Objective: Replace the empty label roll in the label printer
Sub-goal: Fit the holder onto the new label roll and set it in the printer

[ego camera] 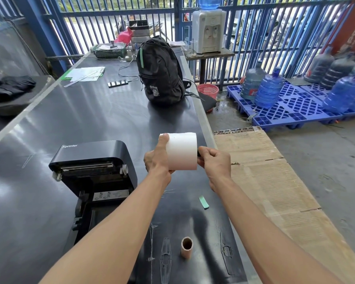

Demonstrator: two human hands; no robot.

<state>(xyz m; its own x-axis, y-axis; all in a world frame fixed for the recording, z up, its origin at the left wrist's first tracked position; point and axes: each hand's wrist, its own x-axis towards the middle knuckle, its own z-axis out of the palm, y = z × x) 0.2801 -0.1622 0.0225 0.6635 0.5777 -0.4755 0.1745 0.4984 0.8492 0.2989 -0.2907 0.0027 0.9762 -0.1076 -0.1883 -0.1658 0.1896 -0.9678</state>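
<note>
From above, both hands hold a white label roll (181, 151) in the air just right of the printer (94, 171); the left hand (157, 158) wraps its fingers around one end, the right hand (214, 162) pinches a dark piece at the other; the printer sits open on the counter (90, 119); nearer than it, an empty brown cardboard core (187, 247) stands upright.

One of most things here, several of the water jugs.

One label printer (94, 173), one white label roll (181, 150), one cardboard core (187, 247), one green strip (204, 202), one backpack (161, 72), one water dispenser (208, 30), two hands, roughly seven floor jugs (270, 90).
</note>
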